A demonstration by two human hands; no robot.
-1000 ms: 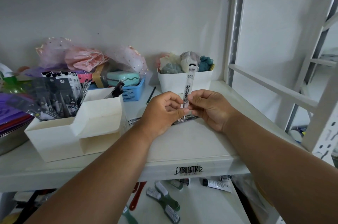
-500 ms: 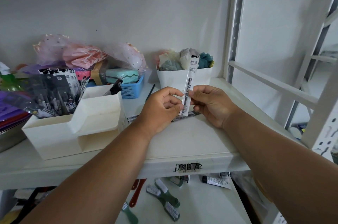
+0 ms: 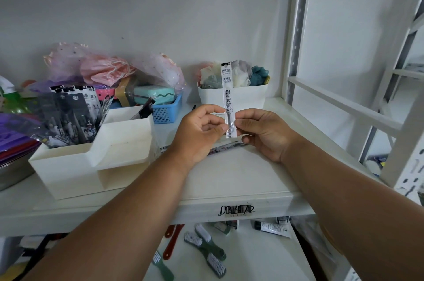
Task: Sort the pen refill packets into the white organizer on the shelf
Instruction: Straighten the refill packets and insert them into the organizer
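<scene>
holding refill packet (image 3: pixel 228 99) upright, left hand (image 3: pixel 199 133) and right hand (image 3: pixel 263 133) both pinching it | next: carry left into white organizer (image 3: pixel 91 161)

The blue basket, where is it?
In the head view, the blue basket sits left of centre at the shelf's back, behind the white organizer.

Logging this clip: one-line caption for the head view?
Both hands, left hand and right hand, pinch a narrow white pen refill packet upright beside the white stepped plastic organizer.
</scene>
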